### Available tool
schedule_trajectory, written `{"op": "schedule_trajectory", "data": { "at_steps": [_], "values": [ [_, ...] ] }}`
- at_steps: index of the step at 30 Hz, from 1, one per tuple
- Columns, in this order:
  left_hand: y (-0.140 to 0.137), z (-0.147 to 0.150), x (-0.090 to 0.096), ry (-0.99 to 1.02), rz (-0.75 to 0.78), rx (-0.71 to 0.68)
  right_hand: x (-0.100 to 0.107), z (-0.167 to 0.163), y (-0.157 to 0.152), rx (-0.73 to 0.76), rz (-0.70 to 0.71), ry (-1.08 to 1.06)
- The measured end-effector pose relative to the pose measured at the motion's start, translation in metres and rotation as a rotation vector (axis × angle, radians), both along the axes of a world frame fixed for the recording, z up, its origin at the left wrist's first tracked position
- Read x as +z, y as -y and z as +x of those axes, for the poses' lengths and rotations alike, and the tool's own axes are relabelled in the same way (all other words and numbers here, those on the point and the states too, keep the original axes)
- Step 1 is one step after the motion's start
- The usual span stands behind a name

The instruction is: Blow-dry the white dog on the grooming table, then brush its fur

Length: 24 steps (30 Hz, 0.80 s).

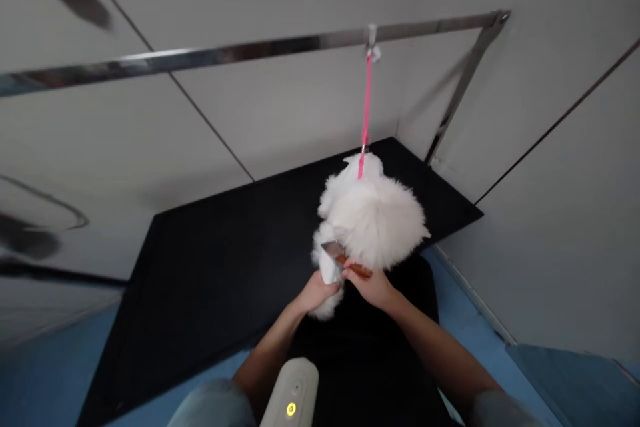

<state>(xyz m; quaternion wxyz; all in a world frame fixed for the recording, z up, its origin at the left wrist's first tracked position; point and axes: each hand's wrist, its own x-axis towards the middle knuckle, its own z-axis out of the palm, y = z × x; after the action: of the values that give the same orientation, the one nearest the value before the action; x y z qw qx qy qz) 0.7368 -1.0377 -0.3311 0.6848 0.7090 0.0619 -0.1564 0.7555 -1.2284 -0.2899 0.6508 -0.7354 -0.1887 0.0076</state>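
My left hand [316, 291] is closed around a leg [330, 267] of the fluffy white dog [377, 223], its thumb lying across the fur, with some of the white coat showing below my grip. My right hand [371, 287] is curled, fingers nearly shut, on the reddish-brown handle of a brush [356, 267]; its metal-coloured head lies up against the fur of that same leg, just above my left hand. The two hands are close together, near the dog's body.

The dog is at the near edge of the black counter [215, 260], toward its right-hand end, with its rounded, fluffy back end toward me — I can't make out its face. A pink lead [367, 97] runs up from the far end of its body to a shiny metal bar [225, 53], where white material is tied. The bar crosses in front of pale wall panels [280, 120].

Below my hands I see my black clothing [365, 367] and a pale device [295, 390] with a lit yellow mark. The floor [465, 307] is blue.
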Motion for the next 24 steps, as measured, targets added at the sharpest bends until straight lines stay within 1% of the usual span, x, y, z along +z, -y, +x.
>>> {"op": "schedule_trajectory", "data": {
  "at_steps": [1,3,4,7,8,9,11,12,14,15,16,19,20,21,23,24],
  "values": [
    [-0.005,-0.017,0.005,-0.004,0.026,0.002,0.009,-0.012,-0.002,0.011,-0.043,0.069],
    [-0.012,-0.045,0.015,0.006,0.061,-0.023,0.021,-0.035,-0.001,-0.004,-0.054,0.184],
    [-0.014,-0.057,0.019,0.020,0.059,-0.046,0.024,-0.045,0.002,0.019,-0.050,0.209],
    [-0.015,-0.086,0.026,0.044,0.033,-0.096,0.024,-0.066,0.007,0.072,-0.078,0.146],
    [-0.015,-0.094,0.028,0.035,0.038,-0.096,0.022,-0.072,0.008,0.052,-0.098,0.104],
    [-0.016,-0.102,0.029,0.019,0.050,-0.094,0.020,-0.077,0.007,0.000,-0.101,0.073],
    [-0.020,-0.117,0.030,-0.015,0.071,-0.103,0.017,-0.089,0.005,-0.118,-0.042,0.060],
    [-0.023,-0.122,0.031,-0.023,0.071,-0.108,0.016,-0.095,0.004,-0.115,0.002,0.062],
    [-0.030,-0.130,0.033,-0.039,0.051,-0.108,0.019,-0.105,0.003,-0.038,0.092,0.042],
    [-0.034,-0.132,0.035,-0.054,0.040,-0.097,0.021,-0.108,0.003,-0.006,0.120,0.022],
    [-0.037,-0.133,0.037,-0.072,0.031,-0.080,0.024,-0.110,0.004,-0.009,0.136,0.011],
    [-0.044,-0.134,0.043,-0.111,0.035,-0.026,0.031,-0.110,0.005,-0.183,0.174,0.090],
    [-0.046,-0.134,0.044,-0.105,0.038,-0.018,0.032,-0.109,0.003,-0.172,0.175,0.112],
    [-0.046,-0.134,0.044,-0.094,0.037,-0.014,0.032,-0.108,-0.001,-0.113,0.175,0.108],
    [-0.048,-0.136,0.043,-0.091,0.022,-0.005,0.032,-0.101,-0.009,0.028,0.185,0.024],
    [-0.048,-0.136,0.042,-0.102,0.014,0.002,0.031,-0.097,-0.012,0.024,0.207,-0.019]
  ]
}}
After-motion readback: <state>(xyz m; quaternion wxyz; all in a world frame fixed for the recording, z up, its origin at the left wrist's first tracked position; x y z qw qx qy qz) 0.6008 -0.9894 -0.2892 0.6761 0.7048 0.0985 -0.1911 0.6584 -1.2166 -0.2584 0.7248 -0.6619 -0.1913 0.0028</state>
